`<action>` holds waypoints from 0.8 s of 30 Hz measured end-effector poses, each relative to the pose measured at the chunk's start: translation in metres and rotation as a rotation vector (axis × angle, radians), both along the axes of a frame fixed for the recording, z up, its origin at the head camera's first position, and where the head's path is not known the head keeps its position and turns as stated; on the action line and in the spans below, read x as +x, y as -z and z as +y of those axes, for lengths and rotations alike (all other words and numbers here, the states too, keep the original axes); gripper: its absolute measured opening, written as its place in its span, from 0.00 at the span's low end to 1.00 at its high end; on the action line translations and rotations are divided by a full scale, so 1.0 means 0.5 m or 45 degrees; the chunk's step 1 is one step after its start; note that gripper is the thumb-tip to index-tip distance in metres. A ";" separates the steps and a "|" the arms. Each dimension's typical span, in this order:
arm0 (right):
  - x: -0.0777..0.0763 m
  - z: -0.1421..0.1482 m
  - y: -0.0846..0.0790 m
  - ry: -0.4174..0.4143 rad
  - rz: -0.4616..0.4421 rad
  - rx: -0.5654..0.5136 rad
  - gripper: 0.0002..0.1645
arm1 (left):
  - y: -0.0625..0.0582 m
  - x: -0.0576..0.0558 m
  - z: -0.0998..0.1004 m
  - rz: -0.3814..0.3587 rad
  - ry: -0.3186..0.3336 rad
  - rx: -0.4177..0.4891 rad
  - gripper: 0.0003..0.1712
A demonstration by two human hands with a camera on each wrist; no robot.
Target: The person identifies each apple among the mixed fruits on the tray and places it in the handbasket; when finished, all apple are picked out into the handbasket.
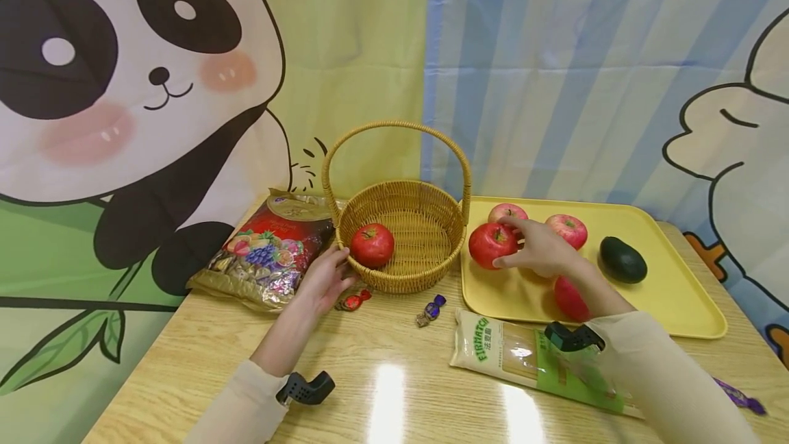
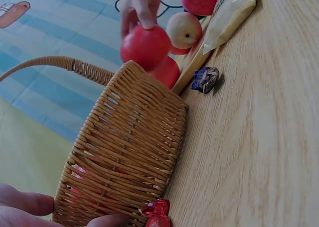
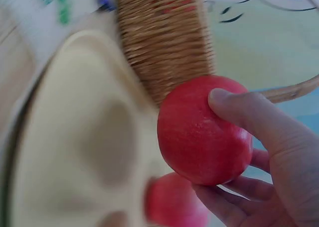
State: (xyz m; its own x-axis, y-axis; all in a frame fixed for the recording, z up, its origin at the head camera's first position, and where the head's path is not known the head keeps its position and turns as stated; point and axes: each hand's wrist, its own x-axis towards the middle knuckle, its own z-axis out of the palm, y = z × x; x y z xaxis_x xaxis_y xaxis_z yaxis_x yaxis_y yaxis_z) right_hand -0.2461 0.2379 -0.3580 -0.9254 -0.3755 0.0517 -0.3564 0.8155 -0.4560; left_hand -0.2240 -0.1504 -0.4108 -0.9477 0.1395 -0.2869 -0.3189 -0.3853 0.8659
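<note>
My right hand (image 1: 542, 247) grips a red apple (image 1: 492, 245) over the left part of the yellow tray (image 1: 666, 293). In the right wrist view, the thumb (image 3: 234, 105) presses on top of that apple, with fingers beneath it. My left hand (image 1: 323, 281) touches the left side of the wicker basket (image 1: 425, 281). Its fingers reach the rim and the outer wall, seen at the lower left of the left wrist view. Inside the basket, another red apple (image 1: 372, 245) rests against the left wall.
More apples, including a pink one (image 1: 567, 230), and a dark green avocado (image 1: 622, 260) lie on the tray. A candy bag (image 1: 271, 245) sits left of the basket. Red (image 1: 353, 301) and blue candies (image 1: 431, 310) lie before it. A noodle pack (image 1: 524, 355) lies before the tray.
</note>
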 end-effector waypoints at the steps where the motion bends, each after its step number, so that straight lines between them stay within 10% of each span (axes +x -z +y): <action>1: 0.002 -0.002 -0.012 -0.013 -0.022 -0.026 0.49 | 0.001 -0.001 0.000 0.001 -0.001 -0.003 0.36; 12: 0.000 -0.114 -0.092 -0.208 -0.136 -0.239 0.47 | 0.001 -0.003 -0.001 0.004 -0.007 0.005 0.35; 24: -0.052 -0.255 -0.016 -0.224 -0.079 -0.006 0.48 | 0.002 -0.001 -0.001 -0.006 -0.012 0.008 0.35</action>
